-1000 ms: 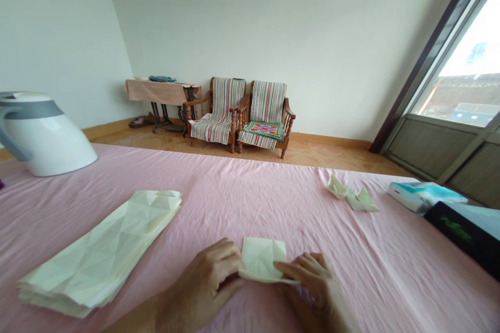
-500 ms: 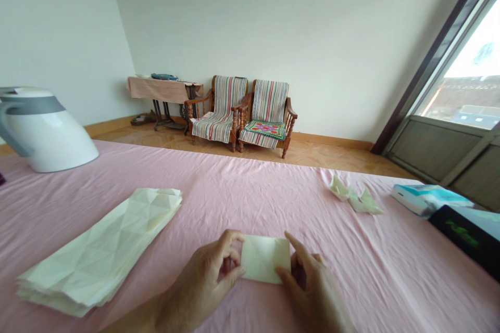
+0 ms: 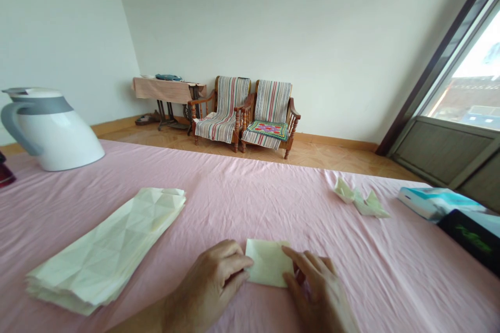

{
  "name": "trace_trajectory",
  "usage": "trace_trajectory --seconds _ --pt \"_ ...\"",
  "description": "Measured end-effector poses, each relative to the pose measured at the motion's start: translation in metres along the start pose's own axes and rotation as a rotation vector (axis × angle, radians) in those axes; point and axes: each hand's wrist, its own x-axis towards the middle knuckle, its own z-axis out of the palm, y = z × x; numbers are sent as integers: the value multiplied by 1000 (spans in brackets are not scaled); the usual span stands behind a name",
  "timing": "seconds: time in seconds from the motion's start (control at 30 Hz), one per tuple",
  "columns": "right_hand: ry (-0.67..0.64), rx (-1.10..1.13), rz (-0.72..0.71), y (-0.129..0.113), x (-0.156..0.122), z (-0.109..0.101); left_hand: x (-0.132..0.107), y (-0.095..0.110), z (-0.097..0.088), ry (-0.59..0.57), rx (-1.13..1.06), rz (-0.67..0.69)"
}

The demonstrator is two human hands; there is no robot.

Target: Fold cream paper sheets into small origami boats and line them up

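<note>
A small folded piece of pale green paper (image 3: 267,264) lies between my hands, low over the pink cloth. My left hand (image 3: 219,276) pinches its left edge between thumb and fingers. On the opposite side, the thumb and fingertips of my right hand (image 3: 316,283) grip the right edge. To the left rests a thick stack of creased pale green paper (image 3: 109,250). Two folded paper boats (image 3: 361,200) sit close together at the right, beyond my right hand.
The pink tablecloth (image 3: 234,192) is wrinkled. A white and grey jug (image 3: 66,132) stands at the left. At the right are a blue and white tissue pack (image 3: 433,200) and a black box (image 3: 471,239). Two wooden armchairs (image 3: 291,119) stand by the wall.
My left fingers have straightened and closed flatter on the paper's left edge. My right fingers reach further over its right side. The whole view has shifted slightly.
</note>
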Motion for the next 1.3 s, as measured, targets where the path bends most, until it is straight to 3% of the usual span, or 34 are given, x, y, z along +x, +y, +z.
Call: trace_trajectory --seconds 0.4,0.6,1.17,1.3 --pt "-73 36 58 3 -2 4 -1 3 -1 -32 33 -9" --pt "-85 18 87 1 -2 3 -1 -2 3 32 43 72" --pt "-63 -171 -49 -1 5 -9 0 -4 3 70 123 101" --pt "28 -228 -113 -6 8 -16 2 -2 1 60 114 103"
